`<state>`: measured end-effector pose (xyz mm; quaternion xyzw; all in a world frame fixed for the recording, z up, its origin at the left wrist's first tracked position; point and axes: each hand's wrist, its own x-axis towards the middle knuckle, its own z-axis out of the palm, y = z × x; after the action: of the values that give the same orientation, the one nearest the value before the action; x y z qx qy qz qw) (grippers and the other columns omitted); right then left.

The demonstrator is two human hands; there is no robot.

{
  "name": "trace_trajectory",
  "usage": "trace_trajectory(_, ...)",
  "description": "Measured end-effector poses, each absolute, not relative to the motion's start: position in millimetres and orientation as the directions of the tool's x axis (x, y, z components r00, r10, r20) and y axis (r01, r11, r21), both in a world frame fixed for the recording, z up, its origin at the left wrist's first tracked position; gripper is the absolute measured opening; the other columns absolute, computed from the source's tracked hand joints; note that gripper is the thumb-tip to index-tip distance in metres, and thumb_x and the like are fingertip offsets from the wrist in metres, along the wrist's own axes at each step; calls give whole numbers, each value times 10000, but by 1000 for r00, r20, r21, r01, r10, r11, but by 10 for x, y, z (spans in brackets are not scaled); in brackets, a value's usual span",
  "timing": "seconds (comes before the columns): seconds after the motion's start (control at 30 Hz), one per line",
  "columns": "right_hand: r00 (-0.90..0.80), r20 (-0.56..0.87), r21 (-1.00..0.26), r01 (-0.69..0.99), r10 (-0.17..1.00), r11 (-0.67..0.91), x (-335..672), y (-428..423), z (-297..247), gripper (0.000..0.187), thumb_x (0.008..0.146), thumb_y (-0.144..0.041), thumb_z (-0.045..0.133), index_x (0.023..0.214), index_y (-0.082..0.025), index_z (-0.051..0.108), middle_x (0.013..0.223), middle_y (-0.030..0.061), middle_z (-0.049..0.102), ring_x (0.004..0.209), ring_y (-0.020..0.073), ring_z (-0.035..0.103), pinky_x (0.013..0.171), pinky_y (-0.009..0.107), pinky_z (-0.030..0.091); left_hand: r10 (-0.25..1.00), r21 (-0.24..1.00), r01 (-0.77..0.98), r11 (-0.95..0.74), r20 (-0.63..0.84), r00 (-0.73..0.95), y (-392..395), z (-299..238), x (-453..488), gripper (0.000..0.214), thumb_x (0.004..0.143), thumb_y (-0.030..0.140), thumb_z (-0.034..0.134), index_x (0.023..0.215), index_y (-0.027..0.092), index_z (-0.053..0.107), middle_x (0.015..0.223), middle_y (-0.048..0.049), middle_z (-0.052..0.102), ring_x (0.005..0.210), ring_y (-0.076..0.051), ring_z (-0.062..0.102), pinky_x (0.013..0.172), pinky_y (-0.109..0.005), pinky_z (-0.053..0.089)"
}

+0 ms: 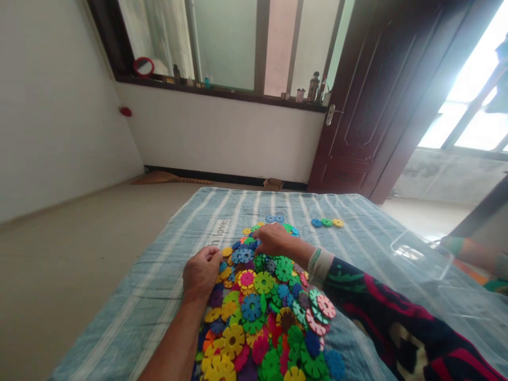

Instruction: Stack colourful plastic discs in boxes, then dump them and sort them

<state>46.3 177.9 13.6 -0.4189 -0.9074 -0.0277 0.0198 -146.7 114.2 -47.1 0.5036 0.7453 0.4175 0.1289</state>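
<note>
A long heap of colourful flower-shaped plastic discs (263,283) with notched edges lies on a striped cloth. My left hand (202,271) is at the heap's left edge, fingers curled together, their tips beside a yellow disc (227,252). Whatever is between those fingertips is hidden. My right hand (273,239) reaches over the heap's far end, thumb and forefinger apart and pointing down at the discs. Beyond it lies a pair of joined blue discs (274,218). Farther right is a row made of a blue, a green and a yellow disc (326,222).
The striped blue-grey cloth (159,275) covers the surface beneath the discs. A clear plastic container (423,255) stands on the right. Behind are a dark red door (357,106), a window ledge (230,94) with small items, and a cardboard box (273,183) on the floor.
</note>
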Motion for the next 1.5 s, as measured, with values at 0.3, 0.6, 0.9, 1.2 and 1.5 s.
trace_trajectory(0.3, -683, 86, -6, 728, 725, 686, 513, 1780, 124, 333, 752, -244, 641, 1079, -207, 687, 1036, 108, 717, 973, 279, 656, 757, 336, 473, 858, 755, 638, 151, 221, -463, 1135, -469, -1455, 239, 667, 404, 496, 734, 235, 651, 726, -9, 716, 690, -207, 657, 624, -276, 447)
trace_trajectory(0.6, -658, 192, -153, 713, 728, 685, 664, 1888, 136, 412, 757, -236, 596, 1164, -199, 653, 1138, 88, 682, 1016, 241, 631, 825, 309, 463, 852, 747, 637, 191, 196, -486, 1163, -424, -1461, 210, 655, 393, 518, 715, 251, 660, 705, -4, 709, 707, -224, 658, 632, -297, 438)
trace_trajectory(0.9, -399, 147, -64, 909, 905, 411, 1476, 2385, 129, 495, 728, -97, 548, 1201, -217, 629, 1235, 80, 642, 1110, 247, 591, 920, 342, 438, 842, 741, 652, 161, 241, -483, 1200, -506, -1501, 207, 680, 392, 532, 735, 247, 669, 720, -20, 723, 722, -238, 671, 631, -306, 461)
trace_trajectory(1.2, -208, 88, -79, 973, 974, 215, 2204, 2727, -64, 544, 708, -76, 598, 1240, -190, 606, 1128, 101, 679, 1046, 236, 610, 866, 300, 443, 848, 718, 677, 162, 250, -468, 1193, -512, -1490, 231, 694, 400, 510, 761, 241, 664, 757, -35, 727, 751, -242, 677, 651, -309, 461)
trace_trajectory(1.5, -177, 47, -82, 980, 983, 180, 2262, 2792, -171, 549, 688, -65, 610, 1215, -220, 630, 1090, 82, 692, 1022, 236, 619, 846, 291, 445, 848, 709, 685, 166, 253, -466, 1187, -507, -1489, 229, 699, 405, 512, 759, 243, 661, 750, -34, 725, 755, -249, 676, 666, -318, 460)
